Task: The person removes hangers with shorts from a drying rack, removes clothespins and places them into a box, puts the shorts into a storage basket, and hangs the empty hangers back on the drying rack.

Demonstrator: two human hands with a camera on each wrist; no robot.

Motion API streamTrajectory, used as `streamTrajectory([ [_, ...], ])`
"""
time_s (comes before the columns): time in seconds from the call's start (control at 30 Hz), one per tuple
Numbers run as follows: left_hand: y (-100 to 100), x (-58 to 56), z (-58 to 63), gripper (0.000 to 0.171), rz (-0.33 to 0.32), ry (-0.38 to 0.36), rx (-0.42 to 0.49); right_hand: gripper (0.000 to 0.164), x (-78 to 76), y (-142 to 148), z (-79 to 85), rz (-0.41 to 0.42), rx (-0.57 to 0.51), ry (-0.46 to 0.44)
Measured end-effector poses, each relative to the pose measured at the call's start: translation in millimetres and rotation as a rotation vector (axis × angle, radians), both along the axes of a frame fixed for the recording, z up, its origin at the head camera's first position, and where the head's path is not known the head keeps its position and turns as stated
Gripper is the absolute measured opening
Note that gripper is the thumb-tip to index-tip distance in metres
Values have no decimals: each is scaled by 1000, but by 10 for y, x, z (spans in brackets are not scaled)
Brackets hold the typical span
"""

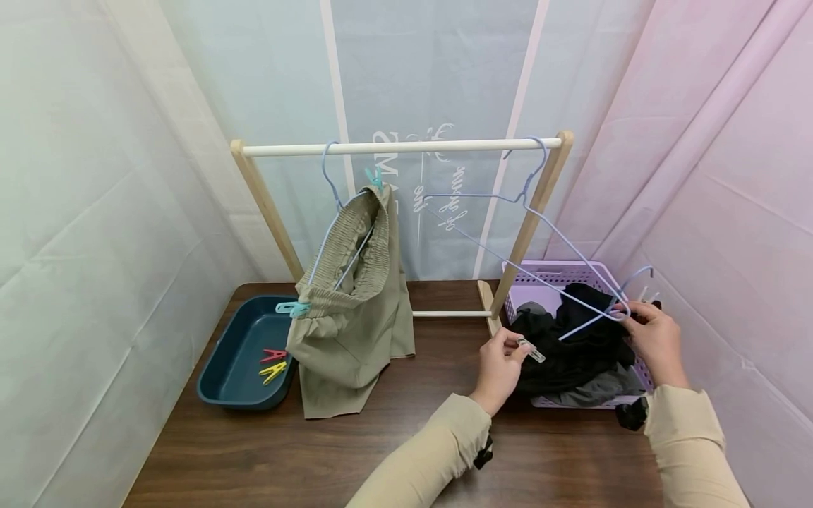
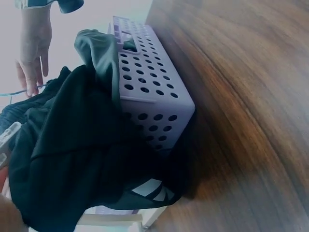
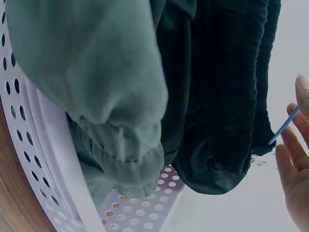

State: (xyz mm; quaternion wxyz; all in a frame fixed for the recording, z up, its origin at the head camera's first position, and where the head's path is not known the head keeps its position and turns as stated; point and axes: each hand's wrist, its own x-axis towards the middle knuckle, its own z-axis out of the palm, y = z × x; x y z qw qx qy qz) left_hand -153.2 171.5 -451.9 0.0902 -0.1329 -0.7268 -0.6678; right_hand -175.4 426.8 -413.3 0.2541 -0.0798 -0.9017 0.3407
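My left hand (image 1: 498,370) pinches a clear clothespin (image 1: 532,351) above the near left part of the purple basket. With thumb and fingertips my right hand (image 1: 657,342) pinches the lower right corner of a light blue wire hanger (image 1: 546,273), whose hook hangs on the white rail. Black elastic-waist pants (image 2: 82,145) lie over the basket below both hands. In the right wrist view, the blue wire meets the end of the black waistband (image 3: 260,116); whether it passes inside is hidden. Beside my right hand are small whitish clip ends (image 1: 648,296).
A rack with a white rail (image 1: 406,148) carries khaki shorts (image 1: 356,331) on another hanger, held by turquoise clothespins (image 1: 293,308). A dark blue tray (image 1: 241,353) holds red and yellow clothespins. Grey clothing (image 1: 597,389) fills part of the purple basket (image 1: 587,268); another hanger hook (image 1: 638,271) rises there.
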Motion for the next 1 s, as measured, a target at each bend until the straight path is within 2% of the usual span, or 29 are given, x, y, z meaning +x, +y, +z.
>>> streamTrajectory([
  [0.2, -43, -32, -8, 8, 90, 15, 112, 13, -13, 5, -25, -13, -4, 29],
  [0.4, -187, -95, 30, 9, 116, 48, 168, 10, 1, -11, -25, -26, -35, 29],
  [0.57, -388, -190, 117, 17, 132, 23, 198, 6, -27, 6, -23, -35, -39, 10],
  [0.6, -433, -216, 142, 19, 133, 17, 204, 2, -30, 11, -23, -40, -40, 5],
  [0.7, -580, -300, 246, 25, 134, -13, 235, 14, -31, 22, -29, -52, -66, -9],
  [0.77, -687, -350, 339, 29, 141, -36, 256, 12, -27, 22, -30, -55, -82, -26],
  [0.83, -795, -394, 451, 32, 158, -50, 270, 3, -20, 23, -36, -51, -96, -40],
  [0.93, -945, -451, 638, 34, 179, -59, 309, 11, -13, 25, -37, -59, -88, -50],
  [1.0, -1032, -482, 764, 33, 185, -66, 364, 3, -13, 30, -39, -65, -93, -51],
])
